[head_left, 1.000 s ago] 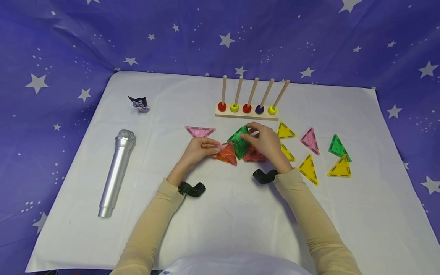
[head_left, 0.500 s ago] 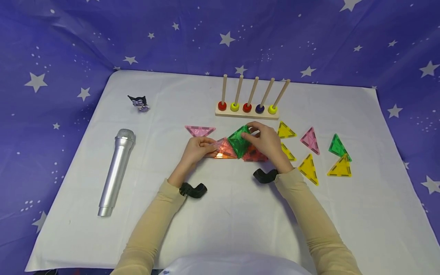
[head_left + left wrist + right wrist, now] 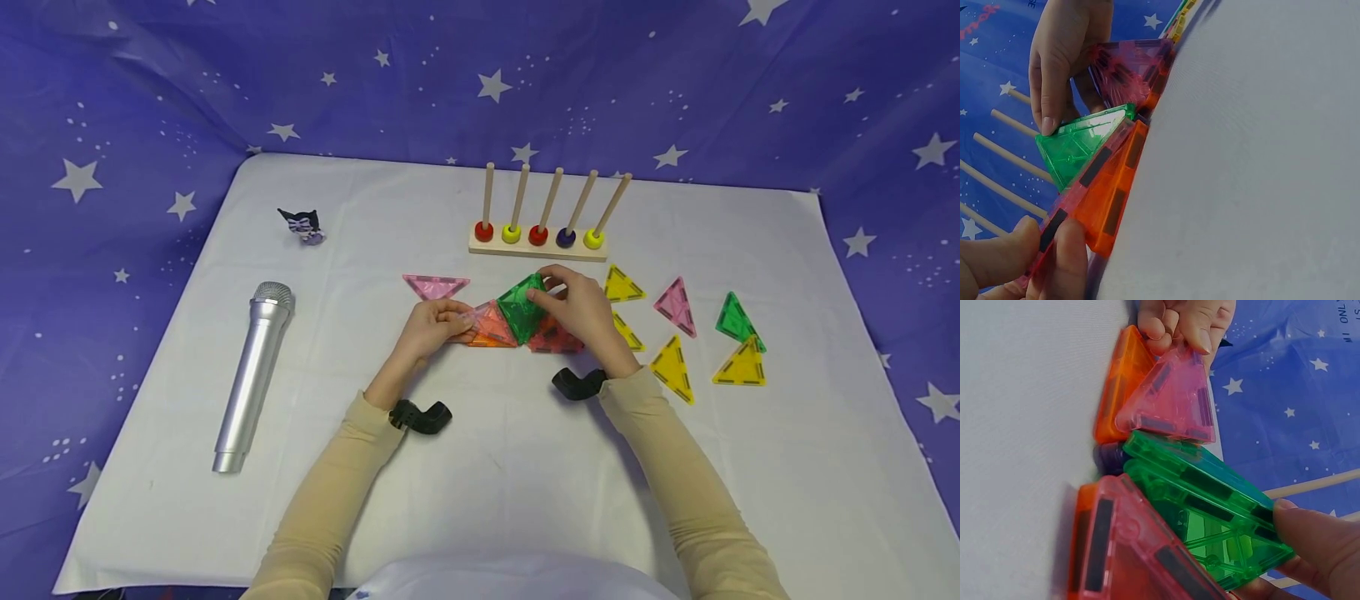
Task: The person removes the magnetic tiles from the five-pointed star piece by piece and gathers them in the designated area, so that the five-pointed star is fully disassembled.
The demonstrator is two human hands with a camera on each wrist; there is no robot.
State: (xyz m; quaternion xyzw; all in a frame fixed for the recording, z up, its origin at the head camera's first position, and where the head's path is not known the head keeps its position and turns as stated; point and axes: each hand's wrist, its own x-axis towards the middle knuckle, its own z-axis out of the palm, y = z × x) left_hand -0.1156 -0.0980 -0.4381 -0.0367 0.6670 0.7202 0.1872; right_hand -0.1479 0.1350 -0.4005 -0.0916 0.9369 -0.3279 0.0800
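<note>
Two hands join magnetic triangle tiles at the middle of a white table.

I see my left hand [image 3: 433,327] pinching a pink tile [image 3: 1172,403] over an orange tile [image 3: 491,327]; my right hand [image 3: 577,312] grips the raised green tile [image 3: 522,307]. The peg rack [image 3: 538,242] behind holds one ring per peg. Open cloth lies toward me.

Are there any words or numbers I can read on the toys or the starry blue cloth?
Starry blue cloth: red letters at the top left corner of the left wrist view, cut off and too blurred to read.
Same cloth, right wrist view: white letters at the top right corner, sideways, unreadable.
Triangle tiles, microphone, peg rack: no writing.
</note>
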